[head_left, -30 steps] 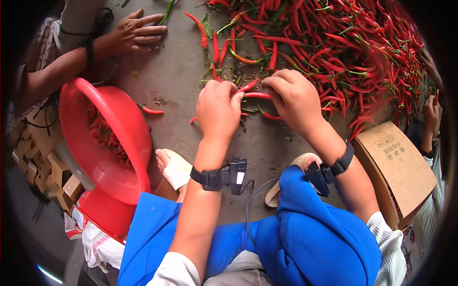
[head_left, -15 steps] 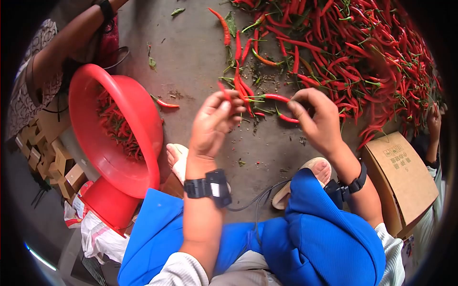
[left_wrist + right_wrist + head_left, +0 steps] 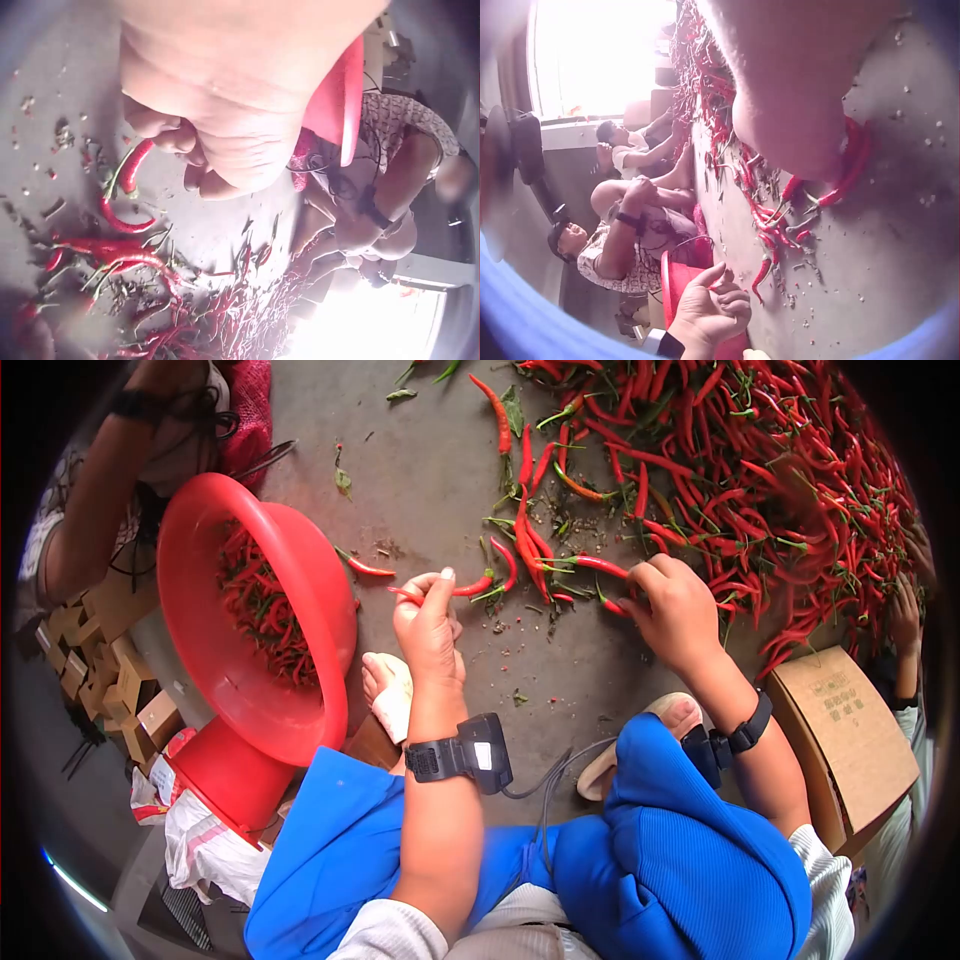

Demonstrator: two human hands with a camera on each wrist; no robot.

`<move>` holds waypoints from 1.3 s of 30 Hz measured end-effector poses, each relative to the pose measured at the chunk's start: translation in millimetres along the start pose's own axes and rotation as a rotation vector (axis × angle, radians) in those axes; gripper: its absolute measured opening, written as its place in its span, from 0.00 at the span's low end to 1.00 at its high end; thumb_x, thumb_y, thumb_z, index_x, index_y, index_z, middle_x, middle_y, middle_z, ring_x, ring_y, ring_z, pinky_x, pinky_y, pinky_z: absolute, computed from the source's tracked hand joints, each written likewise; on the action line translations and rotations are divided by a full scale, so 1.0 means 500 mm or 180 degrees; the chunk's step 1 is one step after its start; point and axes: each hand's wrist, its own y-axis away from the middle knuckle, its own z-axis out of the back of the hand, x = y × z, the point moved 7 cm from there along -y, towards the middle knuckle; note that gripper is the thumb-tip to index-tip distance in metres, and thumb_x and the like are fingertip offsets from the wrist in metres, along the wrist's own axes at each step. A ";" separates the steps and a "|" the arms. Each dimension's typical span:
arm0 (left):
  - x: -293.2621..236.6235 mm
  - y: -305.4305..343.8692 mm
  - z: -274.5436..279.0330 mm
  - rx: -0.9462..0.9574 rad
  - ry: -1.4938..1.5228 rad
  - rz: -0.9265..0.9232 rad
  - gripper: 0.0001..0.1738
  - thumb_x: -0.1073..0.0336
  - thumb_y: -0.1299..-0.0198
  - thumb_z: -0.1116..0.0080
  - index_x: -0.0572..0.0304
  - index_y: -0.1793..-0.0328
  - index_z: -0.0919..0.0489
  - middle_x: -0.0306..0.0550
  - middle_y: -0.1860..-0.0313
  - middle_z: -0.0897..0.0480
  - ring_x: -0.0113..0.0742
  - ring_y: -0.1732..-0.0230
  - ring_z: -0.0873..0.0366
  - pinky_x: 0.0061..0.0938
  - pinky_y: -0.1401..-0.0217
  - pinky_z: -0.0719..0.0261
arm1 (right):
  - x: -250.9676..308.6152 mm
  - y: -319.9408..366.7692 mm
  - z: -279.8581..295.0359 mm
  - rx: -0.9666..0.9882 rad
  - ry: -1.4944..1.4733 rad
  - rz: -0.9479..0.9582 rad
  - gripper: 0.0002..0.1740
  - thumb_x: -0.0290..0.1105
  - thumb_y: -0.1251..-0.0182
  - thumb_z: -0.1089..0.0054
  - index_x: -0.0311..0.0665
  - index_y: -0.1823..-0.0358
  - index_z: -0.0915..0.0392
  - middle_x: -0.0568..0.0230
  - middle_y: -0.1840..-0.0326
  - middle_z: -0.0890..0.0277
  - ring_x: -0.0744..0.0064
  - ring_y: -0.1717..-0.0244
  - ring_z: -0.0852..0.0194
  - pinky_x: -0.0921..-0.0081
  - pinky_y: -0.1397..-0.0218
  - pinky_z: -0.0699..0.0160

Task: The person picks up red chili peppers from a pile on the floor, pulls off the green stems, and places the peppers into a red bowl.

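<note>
Mid-sort, probably: left hand point(image 3: 428, 628) pinches a chili point(image 3: 470, 587), right hand point(image 3: 678, 610) grips a second chili point(image 3: 608, 604) — next calls for the basin point(image 3: 325, 600) at 9 o'clock

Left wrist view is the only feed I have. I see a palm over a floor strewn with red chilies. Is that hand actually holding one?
Observer: Yes. The head view shows the left hand pinching one red chili between thumb and fingers.
Operator: Where is the other hand?
Observer: The right hand is on the floor with its fingers curled, at the near edge of the big chili pile. I cannot tell whether it grips one.
Operator: There's something red at my frame's edge. Is anything in it?
Observer: That is a red basin, tilted, to the left of the left hand. Chilies lie inside it, with bare wall showing below them.
</note>
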 end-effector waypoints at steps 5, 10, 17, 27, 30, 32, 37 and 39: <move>0.045 0.001 0.016 -0.0045 -0.1792 -0.0738 0.17 0.66 0.52 0.27 0.60 0.58 0.22 0.26 0.79 0.33 0.17 0.78 0.39 0.16 0.74 0.39 | -0.055 0.037 0.032 -0.0297 0.0397 -0.0333 0.08 0.25 0.48 0.38 0.40 0.66 0.25 0.59 0.67 0.26 0.54 0.61 0.25 0.60 0.60 0.26; 0.072 0.018 -0.029 0.0079 -0.1618 -0.0760 0.15 0.66 0.46 0.31 0.61 0.56 0.22 0.27 0.79 0.33 0.17 0.77 0.39 0.17 0.73 0.38 | -0.064 0.048 0.081 -0.0627 0.0016 -0.0370 0.09 0.21 0.48 0.40 0.39 0.64 0.23 0.59 0.66 0.25 0.54 0.61 0.24 0.62 0.61 0.26; 0.023 0.037 -0.096 0.0254 -0.1174 -0.1060 0.16 0.66 0.42 0.34 0.62 0.51 0.23 0.28 0.79 0.33 0.17 0.77 0.39 0.17 0.73 0.37 | 0.001 0.055 -0.016 0.0224 0.0156 0.0292 0.10 0.29 0.52 0.32 0.39 0.67 0.23 0.60 0.67 0.26 0.57 0.61 0.25 0.64 0.59 0.25; 0.108 0.099 -0.162 0.1438 -0.2557 -0.1162 0.09 0.64 0.45 0.32 0.59 0.67 0.20 0.29 0.81 0.33 0.17 0.78 0.38 0.21 0.75 0.38 | -0.001 0.055 0.017 -0.0221 -0.0850 0.0038 0.11 0.22 0.45 0.47 0.37 0.59 0.25 0.55 0.64 0.26 0.49 0.62 0.25 0.58 0.59 0.27; 0.139 0.095 -0.147 0.1343 -0.1233 -0.0521 0.10 0.62 0.43 0.32 0.58 0.66 0.21 0.26 0.80 0.33 0.14 0.78 0.40 0.16 0.76 0.42 | 0.004 0.021 0.050 -0.0495 -0.0709 0.0031 0.10 0.22 0.42 0.46 0.38 0.58 0.23 0.57 0.62 0.27 0.50 0.61 0.25 0.60 0.60 0.26; 0.108 0.087 -0.136 0.1008 -0.0650 -0.0607 0.07 0.64 0.38 0.37 0.57 0.61 0.24 0.24 0.79 0.34 0.13 0.80 0.42 0.13 0.79 0.45 | 0.024 -0.009 0.039 -0.0613 -0.0623 0.0168 0.09 0.25 0.42 0.43 0.38 0.59 0.23 0.57 0.63 0.28 0.52 0.62 0.25 0.61 0.61 0.26; 0.051 0.052 -0.068 0.0374 0.0449 -0.0013 0.09 0.61 0.33 0.45 0.57 0.60 0.26 0.28 0.84 0.38 0.17 0.89 0.46 0.17 0.88 0.54 | 0.016 -0.063 -0.023 -0.0417 0.0229 0.0152 0.11 0.30 0.44 0.36 0.37 0.61 0.26 0.57 0.64 0.31 0.54 0.62 0.26 0.63 0.62 0.28; 0.015 0.036 -0.050 0.0183 0.0226 -0.0017 0.08 0.62 0.34 0.44 0.56 0.63 0.25 0.28 0.85 0.38 0.16 0.89 0.47 0.16 0.88 0.54 | 0.006 -0.065 -0.015 -0.0365 0.0189 0.0124 0.12 0.29 0.42 0.37 0.37 0.60 0.29 0.57 0.64 0.31 0.52 0.61 0.27 0.61 0.60 0.28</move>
